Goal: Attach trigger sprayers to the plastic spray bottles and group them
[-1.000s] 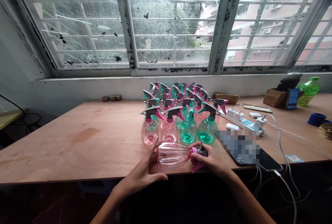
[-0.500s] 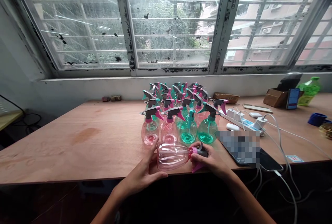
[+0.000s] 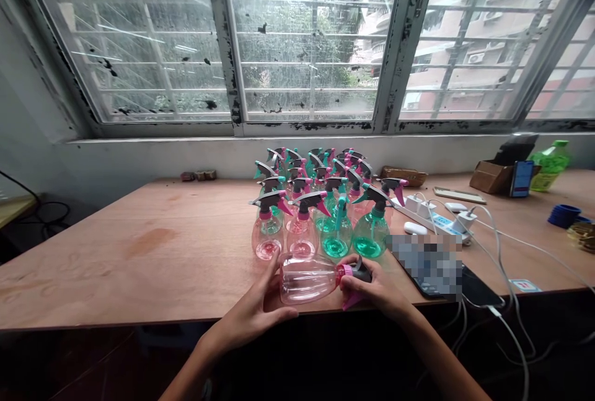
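A clear pink spray bottle (image 3: 309, 278) lies on its side near the front edge of the wooden table (image 3: 153, 252). My left hand (image 3: 255, 312) cups the bottle's round body from the left, fingers wrapped round it. My right hand (image 3: 374, 289) grips the grey and pink trigger head (image 3: 360, 274) at the bottle's neck. Just behind stands a cluster of several upright pink and teal spray bottles (image 3: 320, 212) with trigger heads fitted.
A white power strip (image 3: 437, 220) with plugs and white cables lies right of the bottles, beside a dark phone (image 3: 478, 289). Farther right are a cardboard box (image 3: 493, 175), a green bottle (image 3: 551, 162) and a blue ring (image 3: 562, 215). A barred window runs along the back.
The view shifts slightly. Both hands keep hold of the lying pink bottle, which stays at the same spot near the table's front edge.
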Tool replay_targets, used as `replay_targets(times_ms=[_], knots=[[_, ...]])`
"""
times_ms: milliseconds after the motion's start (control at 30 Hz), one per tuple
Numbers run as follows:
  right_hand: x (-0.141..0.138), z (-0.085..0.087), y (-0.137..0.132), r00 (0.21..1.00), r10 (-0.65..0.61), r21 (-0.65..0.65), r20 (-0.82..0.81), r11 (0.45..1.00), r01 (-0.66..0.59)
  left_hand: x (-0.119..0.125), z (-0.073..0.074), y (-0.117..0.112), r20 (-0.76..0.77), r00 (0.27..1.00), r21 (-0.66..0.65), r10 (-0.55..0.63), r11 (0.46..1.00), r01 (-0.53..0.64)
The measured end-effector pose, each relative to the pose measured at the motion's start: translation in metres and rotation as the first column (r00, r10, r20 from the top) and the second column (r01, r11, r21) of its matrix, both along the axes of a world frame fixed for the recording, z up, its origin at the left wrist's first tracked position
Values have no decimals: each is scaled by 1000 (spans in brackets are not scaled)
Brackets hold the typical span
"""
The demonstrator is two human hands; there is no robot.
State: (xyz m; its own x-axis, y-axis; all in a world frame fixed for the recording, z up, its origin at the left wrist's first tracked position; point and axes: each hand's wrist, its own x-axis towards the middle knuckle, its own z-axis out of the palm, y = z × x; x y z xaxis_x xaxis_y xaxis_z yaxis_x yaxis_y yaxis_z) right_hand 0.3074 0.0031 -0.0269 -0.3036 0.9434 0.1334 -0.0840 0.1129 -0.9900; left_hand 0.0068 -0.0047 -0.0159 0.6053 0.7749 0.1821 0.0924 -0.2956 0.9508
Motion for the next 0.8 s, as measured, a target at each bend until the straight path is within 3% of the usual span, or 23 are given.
replay_targets(times_ms=[167,367,567,800], knots=[[1,0,0,1000,0,4,11,1000,0,-1,3,0,-58,996,33,71,997,-69],[1,0,0,1000,-2,-6,26,1000,3,2,3,-2,15,999,36,52,998,-52],[1,3,-1,998,-20,10,58,1000,20,2,8,-5,-23,997,5,75,997,-75],[1,2,-1,1000,12,-3,20,1000,-12,2,-1,-2,48,997,-3,62,998,-62]])
